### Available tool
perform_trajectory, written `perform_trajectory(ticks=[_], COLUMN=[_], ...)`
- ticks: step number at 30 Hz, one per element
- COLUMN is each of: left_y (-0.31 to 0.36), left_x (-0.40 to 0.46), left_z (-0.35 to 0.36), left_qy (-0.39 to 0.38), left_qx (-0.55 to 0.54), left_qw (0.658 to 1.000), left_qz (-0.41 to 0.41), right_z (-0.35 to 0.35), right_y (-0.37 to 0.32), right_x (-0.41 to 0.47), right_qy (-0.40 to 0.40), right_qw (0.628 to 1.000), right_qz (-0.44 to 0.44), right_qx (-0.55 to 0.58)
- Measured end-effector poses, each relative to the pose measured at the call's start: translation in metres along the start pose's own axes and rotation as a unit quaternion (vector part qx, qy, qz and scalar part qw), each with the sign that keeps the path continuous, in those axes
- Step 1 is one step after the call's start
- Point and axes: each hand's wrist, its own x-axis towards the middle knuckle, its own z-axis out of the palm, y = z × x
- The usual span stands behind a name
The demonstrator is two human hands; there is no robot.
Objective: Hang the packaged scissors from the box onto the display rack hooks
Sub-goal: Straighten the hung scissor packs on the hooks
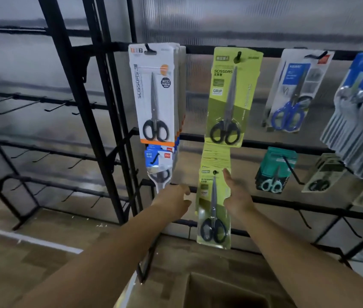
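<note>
Green-carded scissors (213,207) hang low on the rack (265,56), below the full green stack at twelve o'clock. The right hand (237,196) lies flat against the card's three o'clock edge, fingers together; the left hand (176,202), loosely curled, sits at nine o'clock, apparently not gripping. Best steady both edges, confirm the hole seats on its hook, then reach for the box (225,292) at six o'clock.

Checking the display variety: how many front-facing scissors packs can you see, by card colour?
Green packs: 2 (upper, lower)
White pack: 1
Blue-handled pack: 1
Teal pack: 1
Total: 5. Stacks behind them and blurred packs at the right edge are not counted.
</note>
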Motion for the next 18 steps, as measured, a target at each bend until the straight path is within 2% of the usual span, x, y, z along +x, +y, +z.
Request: perform_trajectory(ticks=[6,7,9,11,13,16,18], left_y=[-0.017,-0.021,-0.029,-0.036,-0.041,-0.042,-0.04], left_x=[0.013,0.013,0.014,0.015,0.017,0.027,0.038], left_z=[-0.004,-0.009,-0.024,-0.046,-0.074,-0.12,-0.153], left_qy=[-0.003,0.018,0.122,0.27,0.368,0.434,0.44], left_qx=[-0.012,-0.022,-0.077,-0.19,-0.303,-0.437,-0.502], left_qw=[1.0,1.0,0.989,0.943,0.879,0.787,0.744], left_qz=[0.009,0.001,-0.021,-0.043,-0.032,-0.001,0.012], right_z=[0.009,0.009,0.005,0.001,-0.002,-0.009,-0.017], right_y=[-0.007,-0.012,-0.026,-0.046,-0.073,-0.123,-0.16], right_x=[-0.004,-0.006,-0.009,-0.012,-0.014,-0.008,0.001], right_qy=[0.004,0.013,0.035,0.04,0.052,0.104,0.14], right_qw=[0.993,0.991,0.989,0.993,0.998,0.984,0.962], right_qz=[0.022,0.024,0.018,0.003,-0.021,-0.078,-0.12], right_qx=[-0.113,-0.128,-0.139,-0.108,-0.025,0.124,0.2])
